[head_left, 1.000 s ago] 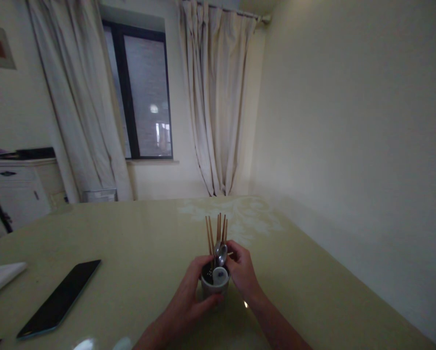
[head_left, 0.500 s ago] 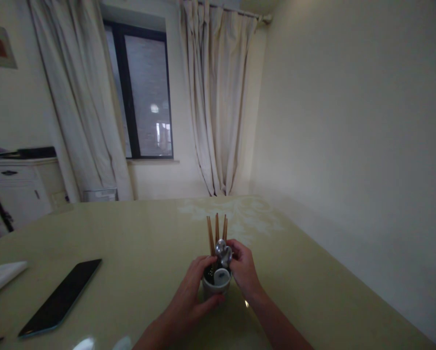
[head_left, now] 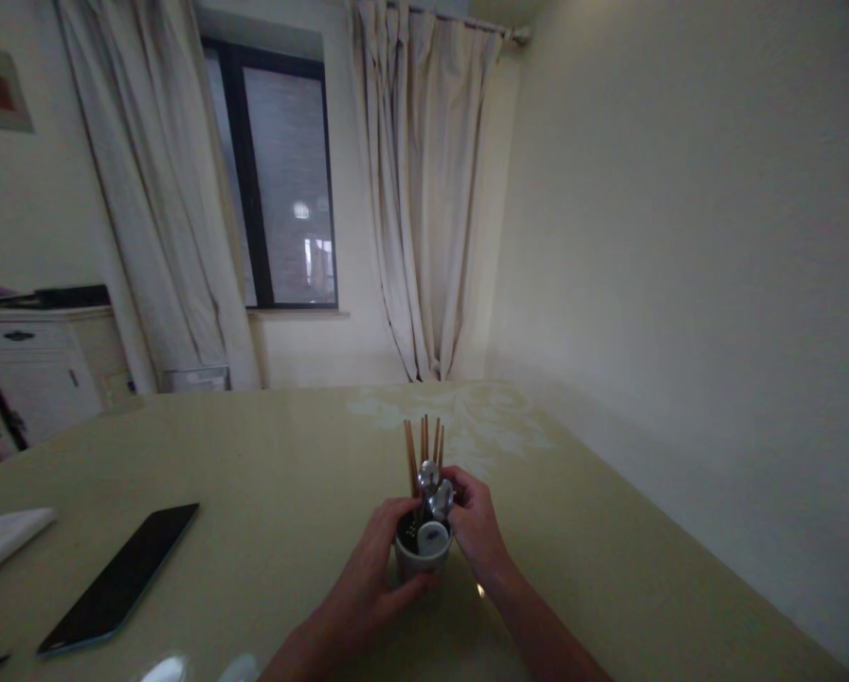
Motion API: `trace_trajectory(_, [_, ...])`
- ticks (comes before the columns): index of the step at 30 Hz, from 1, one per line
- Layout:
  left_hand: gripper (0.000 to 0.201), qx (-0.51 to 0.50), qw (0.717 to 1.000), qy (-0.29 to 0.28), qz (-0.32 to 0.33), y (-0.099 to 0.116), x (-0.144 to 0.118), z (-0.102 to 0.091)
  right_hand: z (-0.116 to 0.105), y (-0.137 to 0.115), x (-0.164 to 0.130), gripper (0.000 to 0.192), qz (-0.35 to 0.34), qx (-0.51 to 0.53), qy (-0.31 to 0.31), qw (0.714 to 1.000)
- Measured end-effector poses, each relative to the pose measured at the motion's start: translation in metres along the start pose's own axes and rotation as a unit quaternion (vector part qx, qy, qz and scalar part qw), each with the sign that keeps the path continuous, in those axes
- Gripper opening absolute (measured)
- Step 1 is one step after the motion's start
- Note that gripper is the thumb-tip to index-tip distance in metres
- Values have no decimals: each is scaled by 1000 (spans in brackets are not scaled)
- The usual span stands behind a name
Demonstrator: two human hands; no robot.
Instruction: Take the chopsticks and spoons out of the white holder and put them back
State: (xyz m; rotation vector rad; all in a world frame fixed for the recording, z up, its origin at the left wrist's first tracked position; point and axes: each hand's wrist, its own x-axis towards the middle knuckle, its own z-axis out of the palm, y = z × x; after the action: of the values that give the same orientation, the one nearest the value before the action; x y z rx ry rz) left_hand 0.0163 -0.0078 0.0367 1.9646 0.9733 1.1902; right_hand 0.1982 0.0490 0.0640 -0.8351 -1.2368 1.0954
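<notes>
Both hands wrapped round a small cup (head_left: 423, 559): left hand (head_left: 376, 568) hugging its near left side, right hand (head_left: 476, 524) on its right, fingers by two shiny spoons (head_left: 435, 488). Brown chopsticks (head_left: 423, 447) standing up inside. Looks like tidying the cup; gentle fingers needed next. Cup near, middle of desk (head_left: 268, 474). Black phone (head_left: 122, 578) lying far left. No words to read.

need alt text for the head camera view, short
Two bare hands, left hand and right hand, clasp a small pale utensil cup holding wooden chopsticks and metal spoons on a yellowish table; a black phone lies left.
</notes>
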Motion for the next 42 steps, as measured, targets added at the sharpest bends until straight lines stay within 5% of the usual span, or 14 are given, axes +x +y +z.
trace_trajectory(32, [67,34,999,-6,-15,-5,0,0,1,-5,-3,20,6,28,-18,999])
trace_trajectory(38, [67,51,998,-20,-13,0,1,-4,-10,14,-6,26,9,-4,60,998])
trace_trajectory(42, [67,58,998,-22,2,1,1,-4,-11,15,-4,22,45,22,-1,999])
